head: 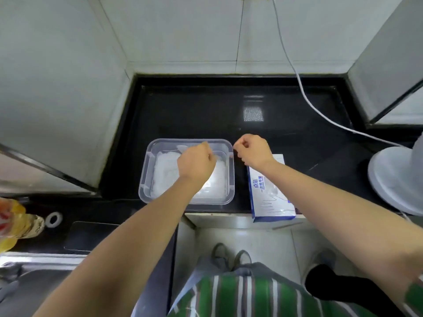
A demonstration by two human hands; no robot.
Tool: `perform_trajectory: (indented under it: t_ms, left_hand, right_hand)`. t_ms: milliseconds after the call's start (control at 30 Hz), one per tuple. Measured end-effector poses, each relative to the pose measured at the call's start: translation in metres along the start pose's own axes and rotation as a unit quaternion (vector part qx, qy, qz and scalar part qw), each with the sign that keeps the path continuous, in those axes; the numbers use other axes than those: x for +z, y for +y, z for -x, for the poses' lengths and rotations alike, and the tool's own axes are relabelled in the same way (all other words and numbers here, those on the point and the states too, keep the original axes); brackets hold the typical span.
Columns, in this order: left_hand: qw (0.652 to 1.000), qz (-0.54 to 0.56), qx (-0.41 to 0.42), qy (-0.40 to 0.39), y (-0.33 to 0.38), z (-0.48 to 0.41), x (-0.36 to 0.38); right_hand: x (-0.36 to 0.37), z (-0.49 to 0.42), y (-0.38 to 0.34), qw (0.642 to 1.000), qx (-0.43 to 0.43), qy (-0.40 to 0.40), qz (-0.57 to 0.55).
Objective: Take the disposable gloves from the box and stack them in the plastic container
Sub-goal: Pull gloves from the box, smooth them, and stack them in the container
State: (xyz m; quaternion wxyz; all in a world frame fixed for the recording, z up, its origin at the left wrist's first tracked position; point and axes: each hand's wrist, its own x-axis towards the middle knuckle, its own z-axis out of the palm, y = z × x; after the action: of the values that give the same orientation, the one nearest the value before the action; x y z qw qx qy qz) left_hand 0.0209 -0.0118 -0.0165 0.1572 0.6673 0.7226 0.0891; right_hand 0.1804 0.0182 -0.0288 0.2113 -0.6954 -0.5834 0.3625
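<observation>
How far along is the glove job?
Done: a pile of gloves already lies in the container. In hand: the left hand, over the container, seems to pinch a clear glove by the far rim; the right hand is curled beside the far right corner, grip unclear. Left: the box stands right of the container; its remaining contents are hidden.

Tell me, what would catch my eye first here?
Two bare arms reach in from below: the left hand hovers with curled fingers over a clear plastic container of whitish gloves on the black counter. The right hand is beside its far right corner, forearm passing over a blue-and-white glove box.
</observation>
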Motion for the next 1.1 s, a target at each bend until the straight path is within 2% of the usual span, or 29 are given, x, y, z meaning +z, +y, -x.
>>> perform_trajectory:
  t_ms: [67,167,233,300,367,467,567,700,867,967,1100]
  left_hand:
    - [0.998,0.024,0.055,-0.013,0.027,0.004,0.004]
    - [0.987,0.081,0.114,-0.075,0.060,0.013,0.020]
    - [0.978,0.098,0.130,-0.130,0.076,0.019,0.036]
    - [0.970,0.090,0.125,-0.189,0.087,0.026,0.053]
    - [0.961,0.060,0.119,-0.241,0.091,0.029,0.072]
    - [0.950,0.034,0.100,-0.295,0.091,0.033,0.092]
    - [0.948,0.031,0.083,-0.304,0.087,0.034,0.103]
    - [0.951,0.031,0.084,-0.297,0.084,0.034,0.108]
    - [0.951,0.021,0.085,-0.295,0.085,0.032,0.111]
    - [0.952,0.032,0.084,-0.293,0.085,0.032,0.113]
    - [0.952,0.040,0.086,-0.290,0.084,0.033,0.112]
  right_hand:
    - [-0.019,0.006,0.029,0.995,0.063,-0.008,0.073]
    - [-0.033,0.024,0.068,0.968,0.153,-0.079,0.186]
    - [-0.034,0.035,0.084,0.954,0.181,-0.102,0.216]
    - [-0.032,0.040,0.096,0.955,0.183,-0.087,0.217]
    - [-0.029,0.041,0.102,0.966,0.166,-0.062,0.187]
    - [-0.027,0.038,0.108,0.976,0.173,-0.073,0.107]
    - [-0.029,0.039,0.111,0.974,0.196,-0.106,0.023]
    - [-0.038,0.043,0.112,0.962,0.213,-0.090,-0.147]
    - [-0.034,0.040,0.115,0.964,0.230,-0.106,-0.081]
    - [-0.031,0.036,0.118,0.968,0.237,-0.064,-0.045]
    - [-0.042,0.032,0.117,0.977,0.186,0.015,-0.102]
